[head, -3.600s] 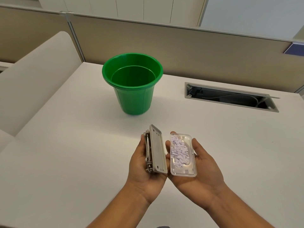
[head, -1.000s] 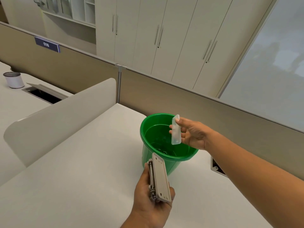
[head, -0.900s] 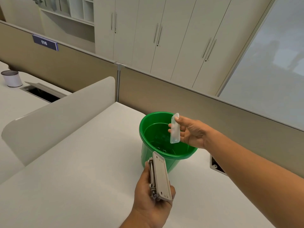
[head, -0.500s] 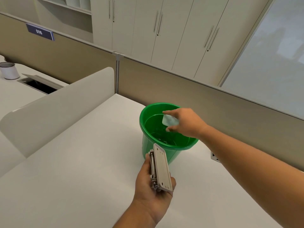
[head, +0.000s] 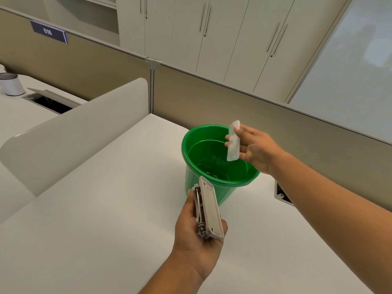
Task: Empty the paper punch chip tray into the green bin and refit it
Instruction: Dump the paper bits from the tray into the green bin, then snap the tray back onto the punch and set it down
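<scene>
The green bin (head: 192,145) stands on the white desk (head: 106,198). My right hand (head: 254,149) holds the clear chip tray (head: 233,143) upright on its edge over the bin's mouth, its open side hidden from me. Small paper chips lie at the bottom of the bin. My left hand (head: 197,232) grips the grey paper punch (head: 209,211) near the bin's front, its flat base turned up and to the right, the metal mechanism to the left.
A white divider panel (head: 74,128) bounds the desk on the left. A beige partition (head: 233,102) runs behind the bin. A cable hatch (head: 282,194) opens in the desk under my right forearm. A white cup (head: 10,83) stands on the neighbouring desk.
Half a second ago the tray was tipped flat under my right hand over the bin; now it is turned back upright on its edge. The punch stays in my left hand.
</scene>
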The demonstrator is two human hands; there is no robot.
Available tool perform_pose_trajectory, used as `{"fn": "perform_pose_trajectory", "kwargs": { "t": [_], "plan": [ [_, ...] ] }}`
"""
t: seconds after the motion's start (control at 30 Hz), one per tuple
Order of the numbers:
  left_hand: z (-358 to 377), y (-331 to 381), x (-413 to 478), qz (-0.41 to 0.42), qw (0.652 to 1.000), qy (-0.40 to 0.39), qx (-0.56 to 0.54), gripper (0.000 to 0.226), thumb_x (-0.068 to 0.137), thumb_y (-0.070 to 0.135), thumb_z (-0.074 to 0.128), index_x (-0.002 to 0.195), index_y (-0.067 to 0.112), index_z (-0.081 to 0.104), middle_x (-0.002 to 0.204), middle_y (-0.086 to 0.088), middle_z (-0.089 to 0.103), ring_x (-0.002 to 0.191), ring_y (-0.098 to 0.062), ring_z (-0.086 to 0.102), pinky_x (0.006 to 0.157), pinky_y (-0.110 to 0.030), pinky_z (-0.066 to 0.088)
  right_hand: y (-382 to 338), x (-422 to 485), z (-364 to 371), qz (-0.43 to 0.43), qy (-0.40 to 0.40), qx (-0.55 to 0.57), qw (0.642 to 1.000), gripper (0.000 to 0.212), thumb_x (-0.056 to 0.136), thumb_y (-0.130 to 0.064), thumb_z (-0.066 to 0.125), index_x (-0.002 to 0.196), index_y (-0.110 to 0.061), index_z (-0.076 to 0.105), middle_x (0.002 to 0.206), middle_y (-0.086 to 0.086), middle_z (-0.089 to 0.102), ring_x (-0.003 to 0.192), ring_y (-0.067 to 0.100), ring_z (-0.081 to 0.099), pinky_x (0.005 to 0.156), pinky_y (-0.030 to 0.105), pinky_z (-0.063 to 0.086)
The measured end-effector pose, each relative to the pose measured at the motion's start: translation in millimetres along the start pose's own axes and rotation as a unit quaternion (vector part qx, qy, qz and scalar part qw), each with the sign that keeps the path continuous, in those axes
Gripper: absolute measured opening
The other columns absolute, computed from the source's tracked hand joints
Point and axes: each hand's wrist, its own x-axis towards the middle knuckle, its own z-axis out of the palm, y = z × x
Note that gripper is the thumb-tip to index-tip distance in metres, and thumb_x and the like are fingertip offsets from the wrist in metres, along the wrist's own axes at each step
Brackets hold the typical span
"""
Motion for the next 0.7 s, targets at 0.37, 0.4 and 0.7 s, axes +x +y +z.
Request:
{"fn": "perform_pose_trajectory", "kwargs": {
  "t": [0.37,0.4,0.7],
  "plan": [
    [15.7,-12.5,-18.8,0.035,0.996,0.005,0.080,0.032,0.088,0.047,0.060,0.076,0.023,0.079,0.064,0.000,0.065,0.044,-0.011,0.057,0.038,-0.025,0.045,-9.2,-83.5,1.5,0.032,-0.013,0.262,0.964,0.057,0.087,-0.056,0.056,0.123,-0.012,0.061,0.110,0.013,0.073,0.094,0.023,0.067,0.083,0.035,0.057],
    [17.1,-15.4,-22.9,0.041,0.994,0.003,0.099,0.032,0.088,0.048,0.060,0.076,0.025,0.079,0.064,0.001,0.065,0.045,-0.010,0.057,0.039,-0.026,0.046,-4.5,-97.5,-0.6,0.034,-0.012,0.269,0.962,0.057,0.086,-0.056,0.058,0.122,-0.012,0.063,0.110,0.013,0.074,0.094,0.023,0.067,0.084,0.035,0.057],
    [9.7,-54.3,-65.0,0.102,0.953,-0.033,0.283,0.039,0.094,0.049,0.048,0.086,0.026,0.079,0.067,0.004,0.072,0.056,-0.005,0.067,0.048,-0.021,0.052,86.6,-212.3,-21.5,0.078,0.038,0.360,0.929,0.058,0.077,-0.053,0.067,0.119,-0.013,0.070,0.114,0.017,0.073,0.090,0.026,0.069,0.089,0.040,0.055]
  ]
}}
